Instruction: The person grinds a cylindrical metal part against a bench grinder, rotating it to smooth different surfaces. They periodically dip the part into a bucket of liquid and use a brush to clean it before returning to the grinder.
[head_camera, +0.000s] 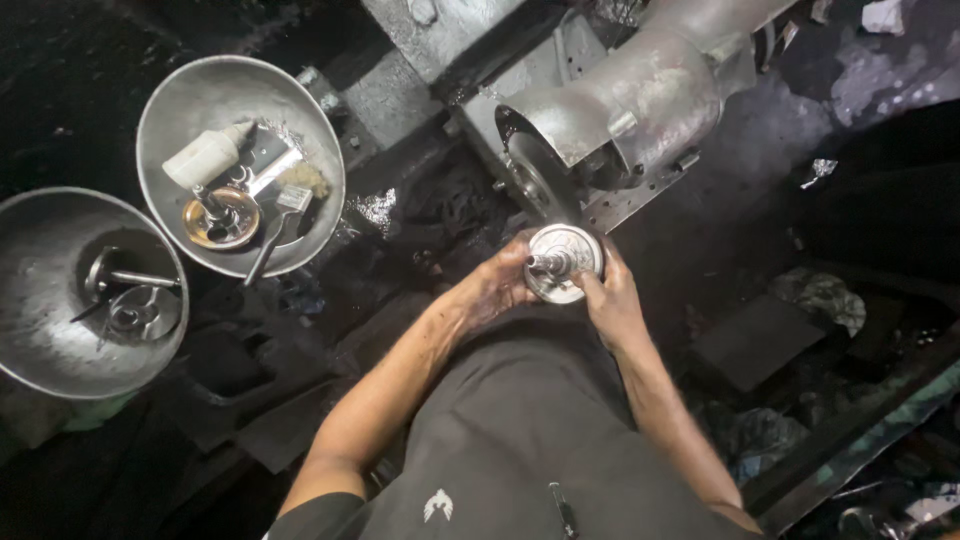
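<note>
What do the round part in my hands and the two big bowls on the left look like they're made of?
The round part, held by the left hand and right hand, looks like bright polished metal: it gleams silver with ring-shaped ridges. The upper bowl and lower bowl look like dull grey sheet metal, probably steel or aluminium, with a soft, scuffed sheen.

To my left sit two metal bowls (240, 95) (45, 300); the nearer one (45, 300) holds metal fittings (135, 305), the farther one a white bottle (205, 155) and brush (275, 225).
</note>
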